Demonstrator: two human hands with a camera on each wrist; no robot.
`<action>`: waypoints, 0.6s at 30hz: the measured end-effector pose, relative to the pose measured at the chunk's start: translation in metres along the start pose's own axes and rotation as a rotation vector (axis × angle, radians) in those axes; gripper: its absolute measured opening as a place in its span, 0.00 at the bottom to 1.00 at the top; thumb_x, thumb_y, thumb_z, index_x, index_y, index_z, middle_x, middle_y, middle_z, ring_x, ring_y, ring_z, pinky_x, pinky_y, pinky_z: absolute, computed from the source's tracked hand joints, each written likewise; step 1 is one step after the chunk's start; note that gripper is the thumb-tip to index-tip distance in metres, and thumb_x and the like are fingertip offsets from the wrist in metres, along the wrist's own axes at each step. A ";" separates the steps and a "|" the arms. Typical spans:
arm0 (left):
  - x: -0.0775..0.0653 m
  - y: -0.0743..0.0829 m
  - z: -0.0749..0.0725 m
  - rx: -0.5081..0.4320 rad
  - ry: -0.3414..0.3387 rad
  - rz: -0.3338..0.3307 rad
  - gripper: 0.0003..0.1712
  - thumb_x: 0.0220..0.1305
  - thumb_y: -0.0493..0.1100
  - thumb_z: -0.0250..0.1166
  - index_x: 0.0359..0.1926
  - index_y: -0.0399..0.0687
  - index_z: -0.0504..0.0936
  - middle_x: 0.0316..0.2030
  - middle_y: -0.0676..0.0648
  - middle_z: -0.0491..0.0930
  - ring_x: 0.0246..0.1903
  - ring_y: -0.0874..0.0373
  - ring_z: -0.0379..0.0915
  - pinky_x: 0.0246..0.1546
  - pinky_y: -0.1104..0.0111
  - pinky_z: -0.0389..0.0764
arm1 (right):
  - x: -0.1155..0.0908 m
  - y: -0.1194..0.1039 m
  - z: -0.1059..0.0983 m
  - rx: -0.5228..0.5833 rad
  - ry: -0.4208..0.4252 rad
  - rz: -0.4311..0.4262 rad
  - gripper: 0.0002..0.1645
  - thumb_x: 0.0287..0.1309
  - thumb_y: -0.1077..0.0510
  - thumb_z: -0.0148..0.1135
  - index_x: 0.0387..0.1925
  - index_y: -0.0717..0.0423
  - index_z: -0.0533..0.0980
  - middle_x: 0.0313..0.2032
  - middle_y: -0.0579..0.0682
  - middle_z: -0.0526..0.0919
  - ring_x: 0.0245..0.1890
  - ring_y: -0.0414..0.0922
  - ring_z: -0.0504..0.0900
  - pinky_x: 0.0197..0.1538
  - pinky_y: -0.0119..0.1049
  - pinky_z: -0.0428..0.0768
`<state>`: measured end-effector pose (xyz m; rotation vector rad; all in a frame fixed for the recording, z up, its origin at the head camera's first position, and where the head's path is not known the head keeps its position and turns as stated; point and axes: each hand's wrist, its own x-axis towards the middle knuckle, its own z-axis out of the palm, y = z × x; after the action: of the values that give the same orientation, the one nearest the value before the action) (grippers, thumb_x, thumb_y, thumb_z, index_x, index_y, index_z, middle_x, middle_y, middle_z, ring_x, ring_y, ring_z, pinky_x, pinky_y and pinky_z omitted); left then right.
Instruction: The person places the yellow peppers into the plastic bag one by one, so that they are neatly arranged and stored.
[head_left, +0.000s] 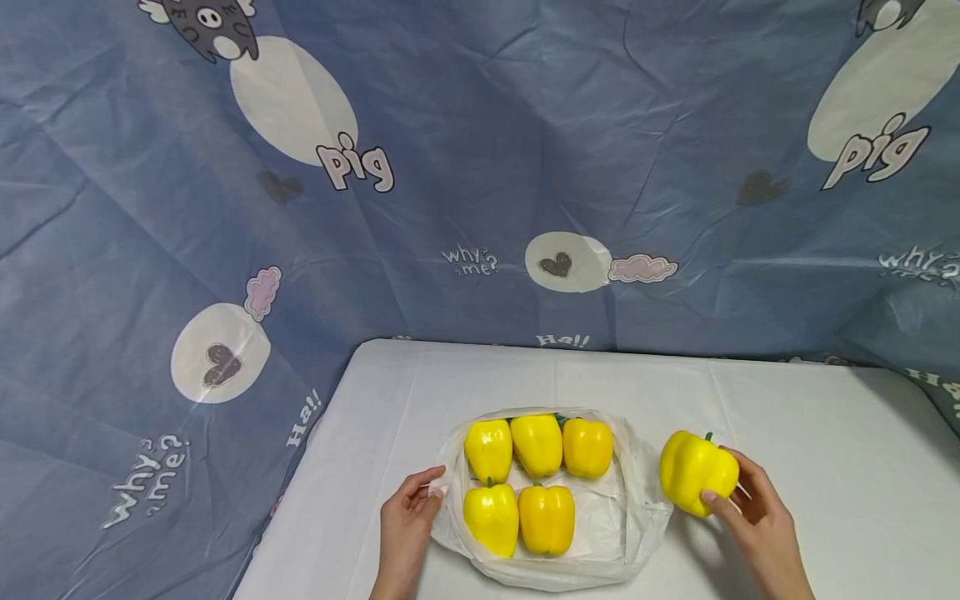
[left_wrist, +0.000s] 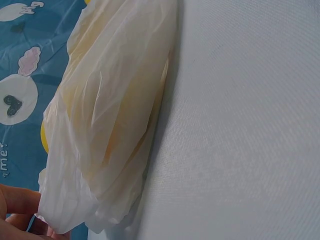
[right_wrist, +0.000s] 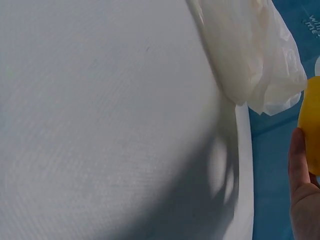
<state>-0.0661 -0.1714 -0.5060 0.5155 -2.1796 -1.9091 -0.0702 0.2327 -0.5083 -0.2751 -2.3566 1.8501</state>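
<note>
A white plastic bag [head_left: 600, 573] lies wide open on the table, with several yellow bell peppers [head_left: 547, 520] in two rows inside it. At the bag's left edge, my left hand [head_left: 408, 527] pinches the rim between thumb and fingers; the left wrist view shows the same hand [left_wrist: 19, 212] at the bag's gathered side [left_wrist: 107, 100]. To the right of the bag, my right hand [head_left: 763, 527] holds one yellow bell pepper [head_left: 693, 471] above the table, its green stem upward. Only part of this pepper [right_wrist: 312, 125] shows in the right wrist view.
A white cloth covers the table [head_left: 840, 450]. Behind and to the left hangs a blue printed curtain [head_left: 465, 167] with cartoon pigs and lettering. Inside the bag, the front right part holds no pepper.
</note>
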 end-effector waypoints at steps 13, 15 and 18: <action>-0.001 0.000 0.000 -0.034 -0.001 0.007 0.18 0.59 0.26 0.64 0.50 0.38 0.84 0.43 0.42 0.82 0.33 0.60 0.71 0.34 0.76 0.75 | -0.002 -0.005 0.005 -0.147 -0.039 -0.056 0.40 0.63 0.54 0.66 0.71 0.53 0.59 0.63 0.47 0.64 0.50 0.24 0.68 0.45 0.17 0.73; -0.001 0.000 0.000 -0.034 0.000 0.010 0.18 0.59 0.25 0.64 0.50 0.38 0.84 0.43 0.42 0.82 0.33 0.60 0.71 0.34 0.76 0.75 | -0.002 -0.006 0.006 -0.135 -0.045 -0.074 0.40 0.62 0.55 0.66 0.71 0.54 0.60 0.63 0.46 0.64 0.50 0.26 0.69 0.45 0.19 0.75; -0.001 0.000 0.000 -0.032 0.001 0.011 0.18 0.59 0.26 0.64 0.50 0.38 0.85 0.43 0.43 0.82 0.33 0.60 0.71 0.34 0.76 0.75 | -0.003 -0.007 0.006 -0.103 -0.059 -0.091 0.40 0.62 0.57 0.67 0.71 0.54 0.59 0.63 0.45 0.64 0.51 0.27 0.70 0.44 0.21 0.77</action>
<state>-0.0649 -0.1708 -0.5061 0.4974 -2.1432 -1.9342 -0.0694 0.2243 -0.5028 -0.1226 -2.4640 1.7226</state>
